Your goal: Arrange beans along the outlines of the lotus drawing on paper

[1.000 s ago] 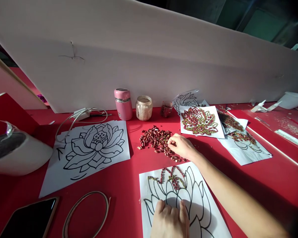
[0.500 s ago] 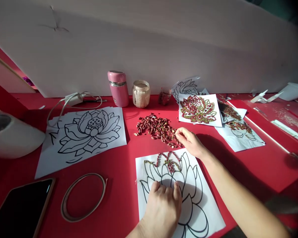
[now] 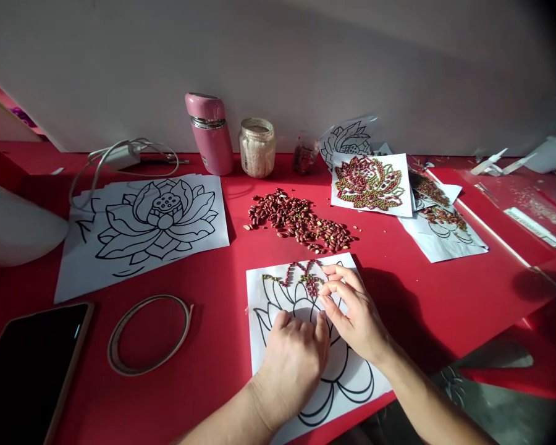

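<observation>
A sheet with a printed lotus outline (image 3: 259, 346) lies in front of me, with small red and green beans set along some lines near its top. My left hand (image 3: 296, 358) rests curled on the middle of the sheet; its fingertips and anything under them are hidden. Over the upper right of the drawing is my right hand (image 3: 352, 309), thumb and forefinger pinched together beside the red beans. Whatever sits in that pinch is too small to make out. Just beyond the sheet lies a loose pile of red beans (image 3: 287, 216), with some green ones mixed in.
Behind the pile stand a pink flask (image 3: 210, 136), a glass jar (image 3: 257, 148) and a small container (image 3: 304, 157). A bean-covered lotus picture (image 3: 370, 184) lies right. Left are more lotus sheets (image 3: 157, 216), a tape roll (image 3: 151, 334), a tablet (image 3: 28, 371) and a cable (image 3: 120, 154).
My right hand has moved from the edge of the bean pile back to the top of the lotus sheet. The left hand stays curled on the paper. The view has shifted slightly.
</observation>
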The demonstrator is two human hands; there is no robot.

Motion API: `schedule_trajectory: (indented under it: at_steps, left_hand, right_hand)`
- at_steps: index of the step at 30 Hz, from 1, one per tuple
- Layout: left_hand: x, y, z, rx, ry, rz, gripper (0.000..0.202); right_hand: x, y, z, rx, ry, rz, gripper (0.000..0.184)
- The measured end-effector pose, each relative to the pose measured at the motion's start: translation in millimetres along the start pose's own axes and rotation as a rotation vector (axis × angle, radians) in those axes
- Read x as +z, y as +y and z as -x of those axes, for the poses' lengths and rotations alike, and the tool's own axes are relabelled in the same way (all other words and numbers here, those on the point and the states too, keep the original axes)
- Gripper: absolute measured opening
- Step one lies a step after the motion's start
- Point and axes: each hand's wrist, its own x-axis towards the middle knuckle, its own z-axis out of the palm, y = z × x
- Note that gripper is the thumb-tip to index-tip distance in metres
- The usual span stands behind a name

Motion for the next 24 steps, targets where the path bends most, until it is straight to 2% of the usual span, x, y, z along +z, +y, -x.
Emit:
schedule_trajectory:
  at_steps: [5,8,24]
  left_hand:
    - [-2.8,0,-1,-0.022,-0.078,0.015,0.015]
    - [-2.8,1,0,-0.03,-0.087,0.025,0.011]
    - [-1.2,1,5,-0.022,-0.039,0.022,0.02]
  right_hand:
    - [7,-2,4,-0.016,0.018,0.079,0.009]
    - [8,-1,4,-0.032,0.016,0.108,0.009]
    - [13,1,4,-0.019,0.02,0.145,0.007]
